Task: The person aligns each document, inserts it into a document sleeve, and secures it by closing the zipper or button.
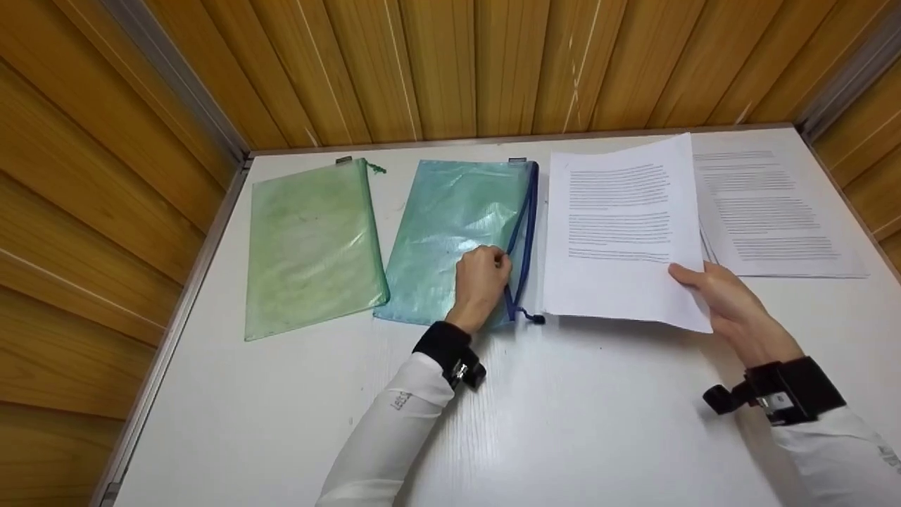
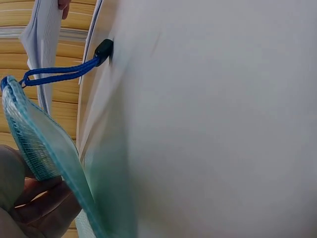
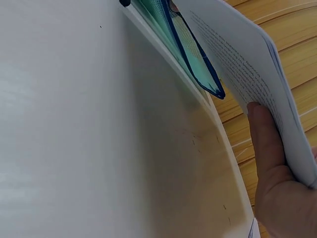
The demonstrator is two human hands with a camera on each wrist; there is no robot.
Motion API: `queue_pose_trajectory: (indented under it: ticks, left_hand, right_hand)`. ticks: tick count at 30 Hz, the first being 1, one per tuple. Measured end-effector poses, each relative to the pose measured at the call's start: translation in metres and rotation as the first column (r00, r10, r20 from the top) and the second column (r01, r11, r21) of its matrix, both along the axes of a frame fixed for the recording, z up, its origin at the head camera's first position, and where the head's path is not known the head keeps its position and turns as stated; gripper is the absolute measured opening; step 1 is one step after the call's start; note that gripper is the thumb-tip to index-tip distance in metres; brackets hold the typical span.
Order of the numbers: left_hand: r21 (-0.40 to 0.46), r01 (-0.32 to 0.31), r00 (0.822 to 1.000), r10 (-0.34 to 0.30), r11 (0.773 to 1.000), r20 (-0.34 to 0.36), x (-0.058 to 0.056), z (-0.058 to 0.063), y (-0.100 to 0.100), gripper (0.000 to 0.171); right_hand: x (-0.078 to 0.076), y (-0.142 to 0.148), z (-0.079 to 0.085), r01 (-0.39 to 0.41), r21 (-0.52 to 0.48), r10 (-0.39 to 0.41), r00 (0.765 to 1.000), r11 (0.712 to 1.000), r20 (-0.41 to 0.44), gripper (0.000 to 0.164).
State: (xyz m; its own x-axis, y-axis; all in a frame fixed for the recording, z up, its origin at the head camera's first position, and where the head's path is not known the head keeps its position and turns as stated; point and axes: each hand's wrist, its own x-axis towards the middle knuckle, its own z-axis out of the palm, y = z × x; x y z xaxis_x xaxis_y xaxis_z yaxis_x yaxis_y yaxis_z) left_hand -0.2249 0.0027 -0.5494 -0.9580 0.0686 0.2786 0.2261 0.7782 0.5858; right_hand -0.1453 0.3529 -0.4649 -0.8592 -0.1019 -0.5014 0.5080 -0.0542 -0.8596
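Note:
My left hand (image 1: 482,282) pinches the upper layer of a blue-green zipper pouch (image 1: 450,204) beside its dark blue zipper edge. The pouch's mouth gapes along its right side, as the right wrist view also shows. A blue cord pull (image 2: 62,74) with a black end hangs from its near corner. In my right hand (image 1: 735,303) is a thin stack of printed sheets (image 1: 619,282), gripped at the lower right with the thumb on the front page (image 3: 237,64). The sheets stand just right of the open pouch edge, and the fingers behind them are hidden.
A green zipper pouch (image 1: 310,246) lies flat at the left, its zipper side near the blue-green one. More printed sheets (image 1: 781,218) lie at the back right, partly behind the held stack. Wood-patterned panels (image 1: 436,70) border the white table (image 1: 563,408).

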Motion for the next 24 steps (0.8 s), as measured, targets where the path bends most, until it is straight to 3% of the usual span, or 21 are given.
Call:
queue_pose_trajectory:
  ticks: [4, 11, 24]
  left_hand:
    - [-0.011, -0.003, 1.0, 0.003, 1.0, 0.0, 0.0001, -0.0012, -0.003, 0.021]
    - [-0.019, -0.004, 1.0, 0.004, 1.0, -0.021, 0.0005, -0.0017, -0.0069, 0.022]
    - [-0.007, 0.0, 1.0, 0.0, 1.0, 0.005, 0.0007, -0.0004, -0.0064, 0.02]
  right_hand:
    - [0.001, 0.0046, -0.0011, -0.025, -0.007, 0.025, 1.0, 1.0, -0.003, 0.009]
    - [0.0017, 0.0084, 0.0015, -0.051, -0.012, 0.051, 0.999, 0.999, -0.003, 0.015]
    - [0.0039, -0.0006, -0.0019, -0.119, 0.087, 0.118, 0.993, 0.989, 0.021, 0.008]
